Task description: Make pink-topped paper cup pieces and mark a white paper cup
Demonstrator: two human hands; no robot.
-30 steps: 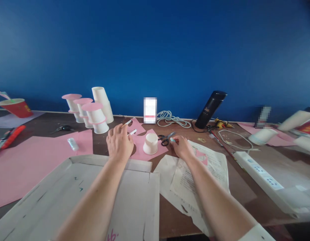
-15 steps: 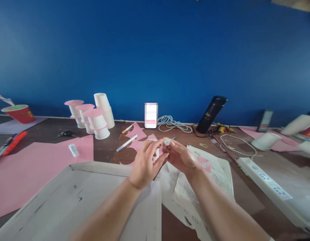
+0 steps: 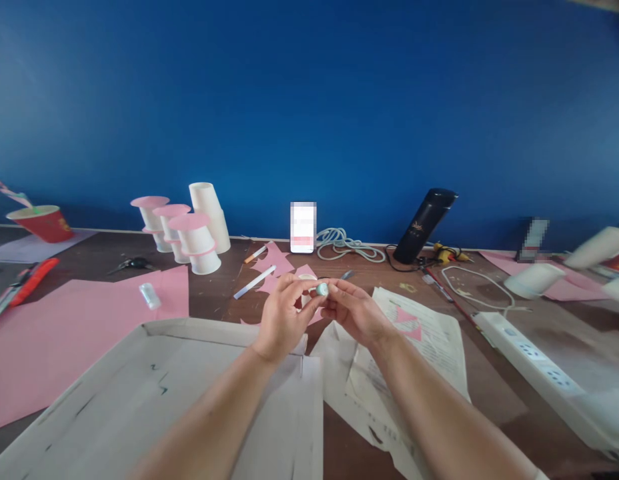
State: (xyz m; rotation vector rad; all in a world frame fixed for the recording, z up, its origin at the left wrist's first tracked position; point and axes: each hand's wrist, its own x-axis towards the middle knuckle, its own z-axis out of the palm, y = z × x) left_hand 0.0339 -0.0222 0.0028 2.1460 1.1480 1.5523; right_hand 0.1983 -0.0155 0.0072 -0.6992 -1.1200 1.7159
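Between the fingertips of both hands is a small pale-green cylinder (image 3: pixel 322 289), its round end towards me; I cannot make out its exact kind. My left hand (image 3: pixel 288 313) pinches it from the left with thumb and forefinger. My right hand (image 3: pixel 354 312) closes on it from the right, fingers curled underneath. Behind the left fingers, a white round thing (image 3: pixel 305 300) is partly hidden. Pink paper scraps (image 3: pixel 277 260) lie just beyond the hands. Under my forearms are a white shallow box lid (image 3: pixel 189 387) and a printed sheet (image 3: pixel 439 333).
Paper cups with pink discs (image 3: pixel 194 243) stand at the back left, beside stacked white cups (image 3: pixel 209 213). A phone (image 3: pixel 303 230) leans on the wall near a coiled cable (image 3: pixel 347 245) and black flask (image 3: pixel 423 227). A power strip (image 3: pixel 534 367) lies right; a red cutter (image 3: pixel 34 281) left.
Both hands have shifted slightly left and down with the small cylinder. The left thumb has come up against it, and its round end is turned differently.
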